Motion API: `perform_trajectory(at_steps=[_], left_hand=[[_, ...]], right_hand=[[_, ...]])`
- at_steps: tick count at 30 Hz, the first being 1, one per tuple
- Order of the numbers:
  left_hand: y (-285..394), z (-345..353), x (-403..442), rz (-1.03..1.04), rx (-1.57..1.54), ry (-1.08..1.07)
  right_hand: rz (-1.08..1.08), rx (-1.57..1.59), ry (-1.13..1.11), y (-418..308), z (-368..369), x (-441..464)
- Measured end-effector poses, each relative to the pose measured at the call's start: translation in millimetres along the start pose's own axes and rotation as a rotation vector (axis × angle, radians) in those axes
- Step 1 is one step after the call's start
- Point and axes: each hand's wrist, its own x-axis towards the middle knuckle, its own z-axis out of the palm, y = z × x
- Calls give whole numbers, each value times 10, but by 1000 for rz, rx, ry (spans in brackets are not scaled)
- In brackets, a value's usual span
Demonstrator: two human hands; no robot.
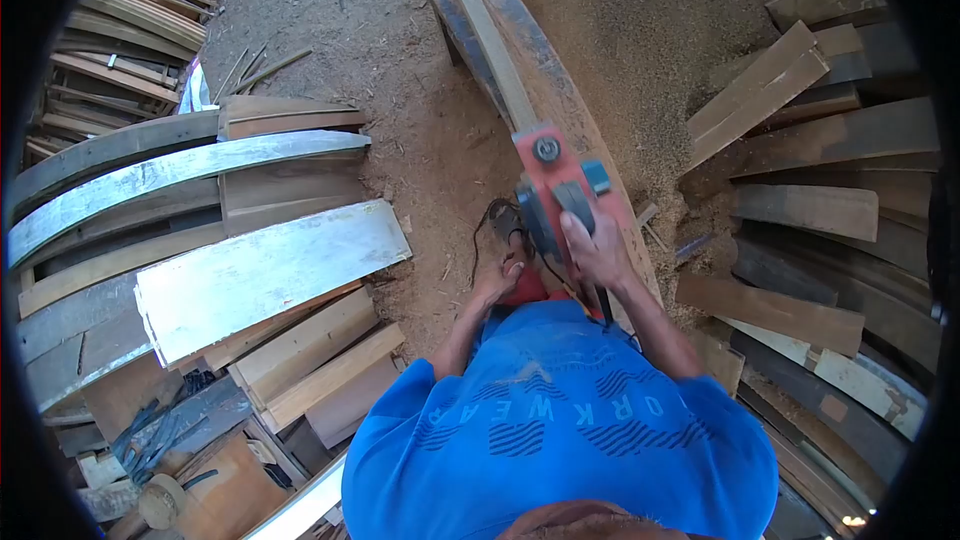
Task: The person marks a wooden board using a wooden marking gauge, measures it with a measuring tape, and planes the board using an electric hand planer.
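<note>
My right hand is closed around the dark rear handle of a red electric hand planer. The planer sits on a long, narrow wooden strip that runs along a worn wooden bench; its body hides the near part of the strip. A dark round knob shows at its front, and a teal part sticks out on its right side. To the left of the planer, my left hand hangs in front of my leg, touching neither planer nor strip. Its fingers look loosely apart, with nothing seen in them.
Stacked boards lie to my left, topped by a broad whitish plank. More boards are piled on the right. Sawdust and shavings cover the ground. A dark cord loops near my foot.
</note>
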Motion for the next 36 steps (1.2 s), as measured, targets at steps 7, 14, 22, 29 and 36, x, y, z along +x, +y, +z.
perform_trajectory(at_steps=[7, 14, 22, 29, 36], left_hand=[[252, -321, 175, 52, 23, 128], [676, -631, 707, 218, -254, 309], [1533, -582, 1196, 213, -423, 388], [1897, -421, 1171, 165, -574, 269], [1758, -804, 102, 294, -1325, -228]], right_hand=[[11, 92, -37, -572, 162, 2005], [30, 347, 10, -661, -281, 1790], [147, 198, 89, 140, -693, 450], [328, 317, 141, 1041, -489, -190], [328, 314, 128, 1309, -284, -406]])
